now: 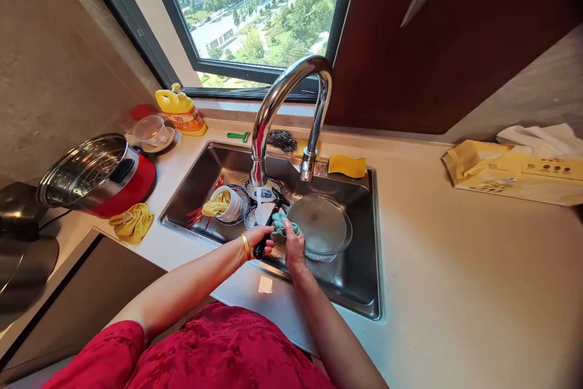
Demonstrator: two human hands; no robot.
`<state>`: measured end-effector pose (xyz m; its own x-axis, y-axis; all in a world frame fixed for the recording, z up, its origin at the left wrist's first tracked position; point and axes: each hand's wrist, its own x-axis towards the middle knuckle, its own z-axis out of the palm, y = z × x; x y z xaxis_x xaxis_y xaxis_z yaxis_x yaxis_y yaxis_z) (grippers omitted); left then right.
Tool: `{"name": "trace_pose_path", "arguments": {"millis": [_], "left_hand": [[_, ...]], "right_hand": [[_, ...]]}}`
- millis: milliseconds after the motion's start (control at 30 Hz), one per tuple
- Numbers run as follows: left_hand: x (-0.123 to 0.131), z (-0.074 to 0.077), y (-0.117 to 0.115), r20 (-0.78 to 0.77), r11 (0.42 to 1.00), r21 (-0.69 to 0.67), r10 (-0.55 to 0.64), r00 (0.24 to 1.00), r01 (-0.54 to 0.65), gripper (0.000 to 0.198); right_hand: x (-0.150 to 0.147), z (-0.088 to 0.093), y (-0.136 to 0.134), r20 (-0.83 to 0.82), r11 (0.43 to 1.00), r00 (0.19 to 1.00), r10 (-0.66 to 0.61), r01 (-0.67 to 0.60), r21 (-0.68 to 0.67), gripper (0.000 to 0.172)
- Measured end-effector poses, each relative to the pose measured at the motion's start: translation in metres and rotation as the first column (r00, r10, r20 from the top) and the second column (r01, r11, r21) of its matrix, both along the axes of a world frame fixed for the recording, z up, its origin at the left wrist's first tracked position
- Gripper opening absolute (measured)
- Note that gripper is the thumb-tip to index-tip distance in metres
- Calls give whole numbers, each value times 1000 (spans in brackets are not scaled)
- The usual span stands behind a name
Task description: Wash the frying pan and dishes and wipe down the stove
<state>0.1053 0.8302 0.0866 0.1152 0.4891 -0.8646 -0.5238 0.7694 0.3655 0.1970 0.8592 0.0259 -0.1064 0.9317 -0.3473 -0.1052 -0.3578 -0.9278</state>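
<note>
Over the steel sink (355, 283), my left hand (260, 240) is closed round the black handle of a utensil (261, 248) whose far end lies under the running water. My right hand (293, 243) presses a teal cloth (283, 221) against that utensil. Water streams from the curved chrome tap (282, 94) onto it. Just right of my hands lies a round glass lid (321, 225). To the left, in the sink, are a stack of bowls with a yellow cloth (221, 202), blue-patterned plates (265, 190) and red chopsticks (199, 215).
A red pot with a steel steamer insert (98, 173) and a yellow rag (133, 223) sit on the left counter. A yellow detergent bottle (181, 110), steel wool (281, 140) and a yellow sponge (347, 165) line the sink's back. Yellow packaging (510, 178) lies at right.
</note>
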Motion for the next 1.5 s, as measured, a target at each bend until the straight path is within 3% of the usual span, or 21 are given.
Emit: {"name": "trace_pose_path", "arguments": {"millis": [133,300,400,467,567,700,867,1033,1233,1433,1500], "left_hand": [[10,-1,2,-160,996,66,-51,986,62,12],[16,4,11,-245,987,143,-43,969,80,17],[11,11,19,-227,978,169,-81,971,122,17],[8,16,22,-231,976,176,-88,969,131,16],[4,22,23,-183,976,189,-74,980,109,15],[2,26,16,-41,974,216,-58,997,65,11],[-2,20,3,-25,992,128,14,1000,-11,12],[-12,15,-6,176,993,38,101,979,-109,22],[-12,14,-16,301,992,18,115,947,-126,24],[-13,13,-25,306,991,73,84,948,-111,35],[-15,10,-26,256,988,129,49,965,-84,34]], "right_hand": [[15,9,-5,16,998,998,58,-59,25,35],[18,22,6,98,979,994,44,-63,192,17],[23,34,5,191,894,956,224,-279,349,34],[24,39,2,241,839,928,283,-362,407,35],[19,37,10,210,893,967,146,-220,393,30],[9,28,60,188,957,982,-23,-33,290,30],[-3,35,136,307,950,950,-56,-44,310,14],[-18,39,172,431,942,898,-87,-67,330,10],[-14,21,174,505,953,859,-85,-78,293,12],[5,-8,146,471,979,881,-35,-65,195,7],[12,-15,136,433,986,901,-25,-49,159,12]]}}
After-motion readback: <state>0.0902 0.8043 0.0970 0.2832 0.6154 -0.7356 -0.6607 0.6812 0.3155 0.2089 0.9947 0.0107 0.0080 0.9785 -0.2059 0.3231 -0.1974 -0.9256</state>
